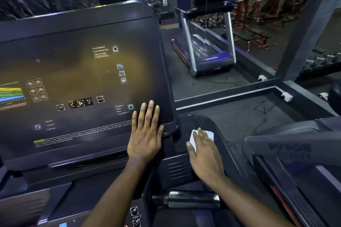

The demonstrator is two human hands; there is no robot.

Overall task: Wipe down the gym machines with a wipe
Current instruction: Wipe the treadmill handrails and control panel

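I stand at a dark treadmill console with a large tilted display panel showing icons and text. My left hand lies flat with straight fingers on the panel's lower right corner. My right hand presses a white wipe onto the black side tray just right of the panel. Most of the wipe is hidden under my fingers; its edges show at the fingertips and beside the thumb.
A chrome grip bar crosses below my forearms, with small control buttons beside it. The right handrail runs past my right hand. A second treadmill stands ahead on the dark floor, with cables and a glass partition frame near it.
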